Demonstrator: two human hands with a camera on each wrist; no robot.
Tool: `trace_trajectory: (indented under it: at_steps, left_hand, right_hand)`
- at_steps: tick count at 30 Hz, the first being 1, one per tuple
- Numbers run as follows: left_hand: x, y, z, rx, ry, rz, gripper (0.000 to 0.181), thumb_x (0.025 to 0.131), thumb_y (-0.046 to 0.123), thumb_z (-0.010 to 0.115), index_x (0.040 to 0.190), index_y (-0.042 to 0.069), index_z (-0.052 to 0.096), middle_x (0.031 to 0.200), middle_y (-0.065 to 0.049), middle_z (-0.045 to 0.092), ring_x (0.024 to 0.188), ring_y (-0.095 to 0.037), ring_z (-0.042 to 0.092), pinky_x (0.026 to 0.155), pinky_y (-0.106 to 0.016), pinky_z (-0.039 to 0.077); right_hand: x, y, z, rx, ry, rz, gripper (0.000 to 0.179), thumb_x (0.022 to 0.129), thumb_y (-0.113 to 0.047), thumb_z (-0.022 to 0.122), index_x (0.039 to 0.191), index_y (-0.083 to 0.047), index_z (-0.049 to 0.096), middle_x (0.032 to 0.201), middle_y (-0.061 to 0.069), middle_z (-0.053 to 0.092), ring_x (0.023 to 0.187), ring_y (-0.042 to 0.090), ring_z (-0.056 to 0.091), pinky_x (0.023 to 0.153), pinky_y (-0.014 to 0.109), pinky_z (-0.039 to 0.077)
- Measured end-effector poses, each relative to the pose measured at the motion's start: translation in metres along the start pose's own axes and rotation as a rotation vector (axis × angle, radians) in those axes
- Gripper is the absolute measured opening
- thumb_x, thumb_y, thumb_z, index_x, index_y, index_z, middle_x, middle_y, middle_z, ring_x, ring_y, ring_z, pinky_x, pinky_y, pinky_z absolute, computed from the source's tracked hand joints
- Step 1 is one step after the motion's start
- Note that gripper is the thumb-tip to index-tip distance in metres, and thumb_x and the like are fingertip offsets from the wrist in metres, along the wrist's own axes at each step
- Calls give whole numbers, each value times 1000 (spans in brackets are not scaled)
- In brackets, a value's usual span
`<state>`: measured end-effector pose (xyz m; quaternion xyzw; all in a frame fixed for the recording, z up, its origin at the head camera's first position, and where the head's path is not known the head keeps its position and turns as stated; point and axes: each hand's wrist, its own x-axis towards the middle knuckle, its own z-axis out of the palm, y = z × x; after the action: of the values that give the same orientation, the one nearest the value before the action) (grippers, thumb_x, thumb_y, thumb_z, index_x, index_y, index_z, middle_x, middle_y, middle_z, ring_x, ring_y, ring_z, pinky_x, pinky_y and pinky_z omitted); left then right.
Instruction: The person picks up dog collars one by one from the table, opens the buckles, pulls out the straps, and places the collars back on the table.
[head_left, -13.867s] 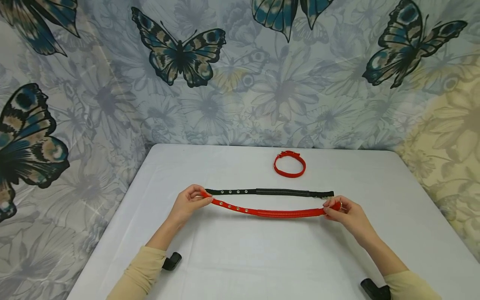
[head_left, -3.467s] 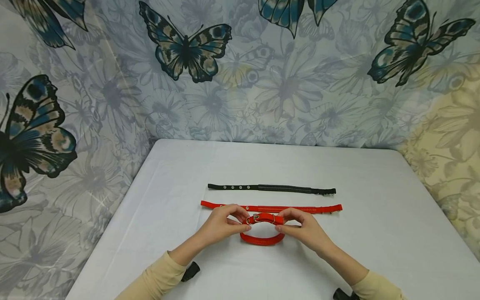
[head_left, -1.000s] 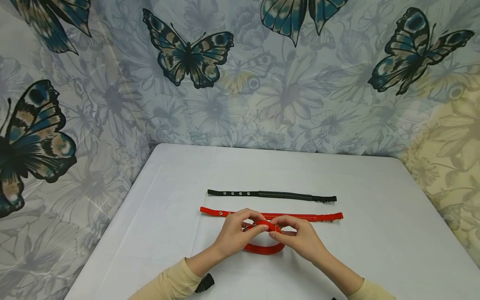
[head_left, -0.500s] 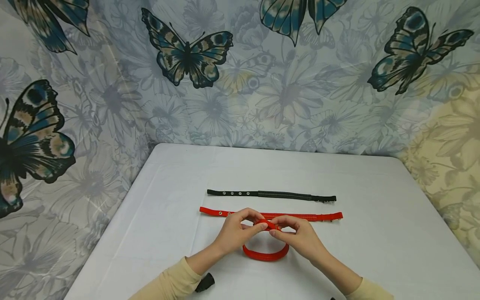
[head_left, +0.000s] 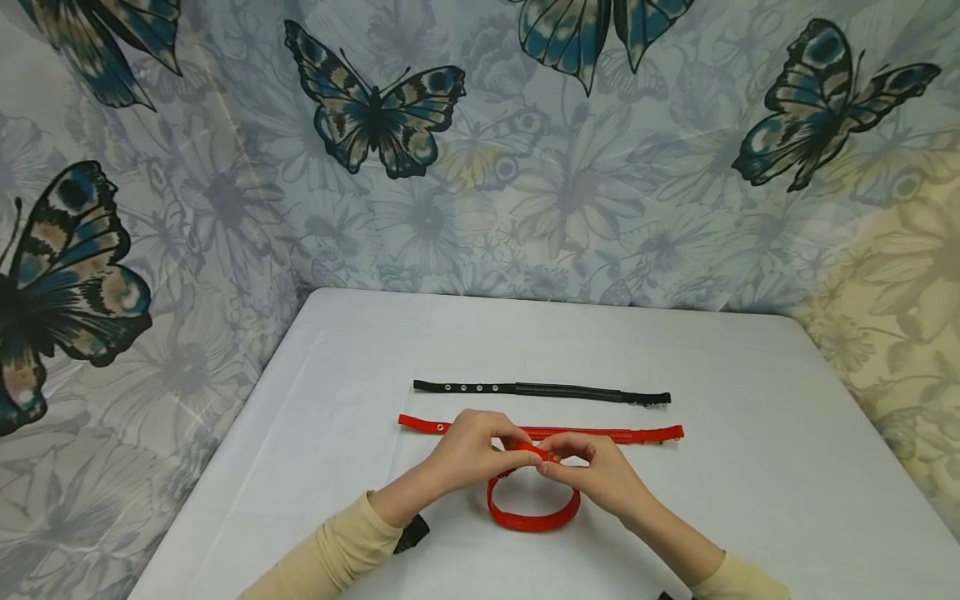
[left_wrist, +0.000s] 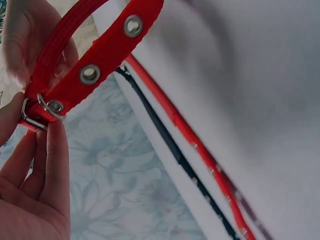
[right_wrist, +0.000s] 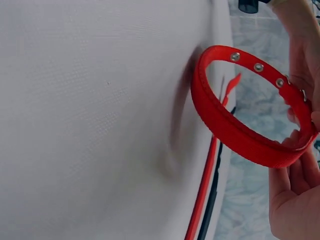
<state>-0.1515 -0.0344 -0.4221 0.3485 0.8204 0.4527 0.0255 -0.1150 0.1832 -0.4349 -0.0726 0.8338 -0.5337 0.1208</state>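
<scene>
In the head view, a red buckled collar (head_left: 534, 523) forms a loop raised above the table. My left hand (head_left: 471, 450) pinches it near the buckle (left_wrist: 34, 114) between thumb and fingers. My right hand (head_left: 600, 471) pinches the same upper part, close to the left fingertips. Metal eyelets (left_wrist: 90, 74) line its strap, and a D-ring sits by the buckle in the left wrist view. From the right wrist view, the whole loop (right_wrist: 225, 120) shows, with a wide padded band. In the head view the fingers hide most of the buckle.
Behind the hands, a second red collar (head_left: 637, 436) lies straight on the white table (head_left: 735, 467), partly covered by the hands. Farther back lies a straight black collar (head_left: 566, 390), parallel to it. A butterfly-print cloth (head_left: 585, 183) hangs behind the table.
Earlier, both hands held the straight red collar, and the looped one lay at the back. Later they held the loop in front. Over the last second its lower band has swung down toward me.
</scene>
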Motion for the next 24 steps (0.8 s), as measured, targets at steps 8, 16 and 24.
trace_trajectory:
  at_steps: [8, 16, 24]
  left_hand:
    - [-6, -12, 13, -166, 71, -80, 14, 83, 29, 79, 91, 17, 79, 77, 13, 68, 73, -2, 62, 60, -23, 50]
    - [-8, -22, 23, -236, 100, -204, 14, 84, 32, 78, 92, 21, 80, 80, 13, 71, 79, -4, 65, 66, -24, 51]
    - [-8, -26, 29, -272, 137, -269, 17, 86, 37, 75, 94, 23, 79, 78, 13, 71, 77, -5, 64, 62, -22, 49]
  right_hand:
    - [1, 5, 0, 160, -41, 71, 33, 87, -25, 75, 113, -5, 70, 103, 6, 71, 104, 24, 60, 87, 41, 48]
    - [3, 15, 7, 401, -53, 147, 38, 89, -17, 72, 118, 5, 63, 105, 8, 70, 98, 20, 66, 87, 29, 54]
    - [3, 19, 13, 505, 4, 175, 39, 90, -15, 72, 121, 6, 61, 108, 8, 71, 105, 26, 66, 89, 32, 53]
